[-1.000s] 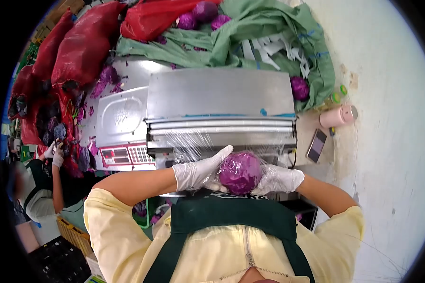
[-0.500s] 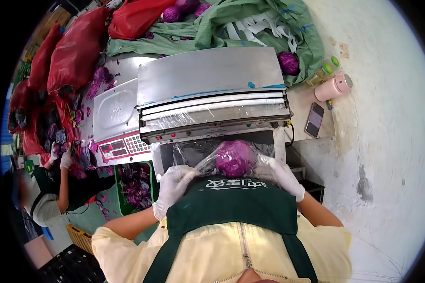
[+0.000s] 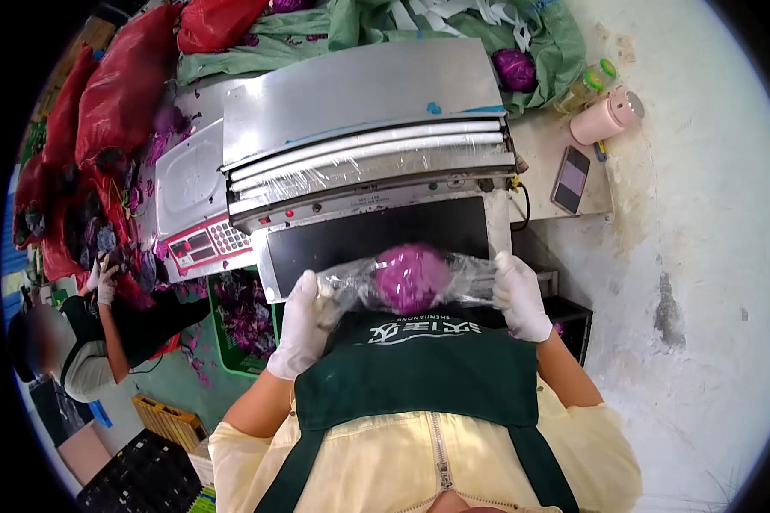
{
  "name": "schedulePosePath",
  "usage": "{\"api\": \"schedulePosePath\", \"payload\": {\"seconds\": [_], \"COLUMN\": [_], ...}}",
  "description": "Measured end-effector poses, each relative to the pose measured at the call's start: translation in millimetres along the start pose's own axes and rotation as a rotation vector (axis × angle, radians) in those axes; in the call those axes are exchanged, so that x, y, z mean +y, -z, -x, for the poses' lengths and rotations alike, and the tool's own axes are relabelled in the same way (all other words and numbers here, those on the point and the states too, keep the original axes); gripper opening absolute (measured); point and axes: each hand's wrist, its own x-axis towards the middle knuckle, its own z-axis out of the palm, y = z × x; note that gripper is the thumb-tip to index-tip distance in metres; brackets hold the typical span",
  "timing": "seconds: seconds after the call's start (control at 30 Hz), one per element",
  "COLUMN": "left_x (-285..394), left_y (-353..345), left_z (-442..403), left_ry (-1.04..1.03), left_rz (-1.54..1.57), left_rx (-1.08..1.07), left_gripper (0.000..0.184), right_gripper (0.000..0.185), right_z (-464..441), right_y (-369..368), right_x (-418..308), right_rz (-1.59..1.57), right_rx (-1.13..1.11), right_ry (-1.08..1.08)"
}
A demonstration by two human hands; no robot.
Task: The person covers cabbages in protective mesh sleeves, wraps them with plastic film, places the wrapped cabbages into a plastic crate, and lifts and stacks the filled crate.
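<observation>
A purple cabbage (image 3: 412, 278) hangs in clear plastic film (image 3: 470, 278) in front of my apron, over the near edge of the wrapping machine's black plate (image 3: 376, 232). My left hand (image 3: 305, 327), in a white glove, is closed on the film's left end. Its fingertips are partly lost in the film and blur. On the other side, my right hand (image 3: 522, 297), also gloved, is closed on the right end. The film is drawn out sideways between both hands, bunched towards its ends and smooth over the cabbage.
The wrapping machine (image 3: 364, 94) with its film rollers stands ahead. A scale (image 3: 195, 184) and a green crate (image 3: 263, 350) of leaves are at left, near a co-worker (image 3: 85, 350). A phone (image 3: 571, 179) and a pink bottle (image 3: 606, 120) lie at right.
My hands have pulled the film ends outward, and the film now stretches sideways from the cabbage. The cabbage sits slightly further left. My view has shifted, so the machine appears higher.
</observation>
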Motion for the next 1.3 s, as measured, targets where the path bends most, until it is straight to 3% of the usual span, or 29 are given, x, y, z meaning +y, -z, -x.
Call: {"api": "schedulePosePath", "payload": {"seconds": [0.07, 0.1, 0.13, 0.2, 0.27, 0.33, 0.37, 0.4, 0.47, 0.5, 0.53, 0.57, 0.63, 0.7, 0.73, 0.77, 0.8, 0.87, 0.93, 1.0, 1.03, 1.07, 1.1, 1.13, 1.2, 1.23, 1.3], "left_x": [-4.9, -34.4, -35.8, -51.6, -114.9, -115.9, -133.0, -145.8, -129.1, -128.3, -127.5, -126.7, -110.7, -68.4, -63.0, -57.5, -52.4, -40.1, -22.4, -8.4, -2.8, -0.6, 4.2, 8.7, -2.3, -6.1, -23.2], "left_y": [2.8, 53.1, 37.9, 67.8, 94.4, 50.0, 47.3, 50.5, 43.5, 42.2, 40.9, 39.6, 31.9, -5.2, -1.9, 1.5, 2.5, 14.3, 35.4, 52.1, 49.5, 38.7, 17.4, -2.7, -7.5, -1.8, -16.3], "left_z": [19.0, 1.2, 4.1, -21.3, -61.1, -68.7, -78.9, -89.8, -90.3, -84.9, -79.5, -74.1, -75.7, -38.9, -28.8, -18.7, -11.7, 5.7, 12.7, 8.4, -1.2, -11.7, -4.9, 2.8, 12.7, 3.4, -5.1], "left_ry": [0.235, 0.248, 0.242, 0.401, 0.308, 0.341, 0.195, 0.048, -0.517, -0.218, 0.097, 0.285, 0.452, -0.057, 0.089, 0.255, 0.355, 0.439, 0.43, 0.404, 0.403, 0.396, 0.396, 0.396, 0.348, 0.398, 0.687], "left_rz": [0.004, -0.076, -0.237, -0.583, -0.644, -0.776, -0.691, -0.599, -1.542, -1.177, -0.636, -0.23, 0.141, -0.792, -0.506, -0.228, -0.153, -0.207, -0.22, -0.201, -0.209, -0.222, -0.257, -0.288, -0.31, -0.384, -0.254], "left_rx": [0.209, 0.191, 0.296, 0.082, -0.003, -0.168, -0.399, -0.627, -0.92, -0.888, -0.783, -0.635, -0.678, -0.775, -0.849, -0.899, -0.993, -1.119, -1.013, -0.817, -0.737, -0.657, -0.529, -0.4, -0.678, -0.742, -0.65], "left_gripper": [0.032, 0.028, 0.027, 0.025, 0.021, 0.023, 0.024, 0.025, 0.03, 0.029, 0.029, 0.029, 0.026, 0.022, 0.024, 0.026, 0.03, 0.038, 0.044, 0.047, 0.049, 0.051, 0.058, 0.066, 0.073, 0.073, 0.072], "right_gripper": [0.034, 0.03, 0.03, 0.033, 0.04, 0.043, 0.043, 0.041, 0.04, 0.036, 0.029, 0.023, 0.01, 0.023, 0.033, 0.039, 0.037, 0.034, 0.036, 0.03, 0.027, 0.021, 0.018, 0.015, 0.011, 0.015, 0.019], "right_z": [-1.1, -6.8, -11.8, -28.3, -58.6, -70.9, -84.9, -109.9, -111.3, -88.6, -77.2, -70.4, -53.2, -9.2, 7.3, 12.0, 15.0, 30.7, 37.0, 42.2, 39.7, 26.5, 28.5, 27.2, 39.7, 48.7, 70.1], "right_y": [24.3, 37.3, 42.5, 41.7, 44.3, 15.8, 23.2, 37.6, 41.8, 39.7, 36.3, 29.5, 1.5, -57.3, -79.4, -91.8, -101.6, -134.8, -163.2, -172.4, -169.6, -165.1, -154.6, -142.0, -111.1, -96.9, -67.9], "right_x": [17.6, 28.7, 41.3, 67.8, 106.1, 120.3, 139.2, 169.9, 185.4, 180.8, 176.0, 166.1, 133.0, 78.3, 61.5, 53.3, 41.4, 33.3, 50.8, 60.9, 67.9, 91.4, 93.5, 103.6, 104.0, 108.8, 111.2], "right_rz": [0.829, 0.769, 0.767, 0.729, 0.788, 1.038, 1.036, 0.736, 0.427, 0.591, 0.68, 0.754, 0.87, 0.924, 1.005, 0.94, 0.938, 0.436, 0.148, 0.103, 0.202, 0.192, 0.134, -0.039, 0.029, -0.138, 0.004], "right_rx": [0.064, 0.091, 0.089, 0.062, -0.044, -0.218, -0.222, -0.37, -0.504, -0.519, -0.498, -0.445, -0.265, -0.092, -0.09, -0.182, -0.332, -0.917, -1.427, -1.353, -1.148, -0.899, -0.646, -0.532, -0.207, -0.264, -0.159], "right_ry": [0.199, 0.031, 0.02, -0.071, -0.235, -0.117, -0.108, -0.166, -0.216, 0.106, 0.248, 0.345, 0.531, 0.766, 1.061, 1.023, 0.838, 0.394, -0.025, -0.126, -0.054, 0.157, 0.325, 0.395, 0.585, 0.531, 0.57]}}
